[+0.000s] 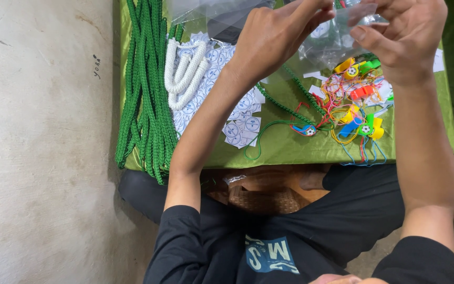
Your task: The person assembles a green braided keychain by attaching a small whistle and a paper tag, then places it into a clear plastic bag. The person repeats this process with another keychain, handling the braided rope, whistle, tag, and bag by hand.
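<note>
Both of my hands are raised over a low table covered in green cloth (285,144). My left hand (277,34) and my right hand (405,37) pinch the edges of a clear plastic bag (332,39) held between them. Below the bag lies a heap of small colourful plastic whistles on thin cords (356,105). One blue and red whistle (307,129) with a green cord lies apart, closer to me.
A thick bundle of green braided cords (145,89) hangs over the table's left edge. Beside it lie a white braided cord (185,71) and several small round printed paper tags (240,118). More clear bags (222,16) lie at the far side. Bare concrete floor (38,142) is on the left.
</note>
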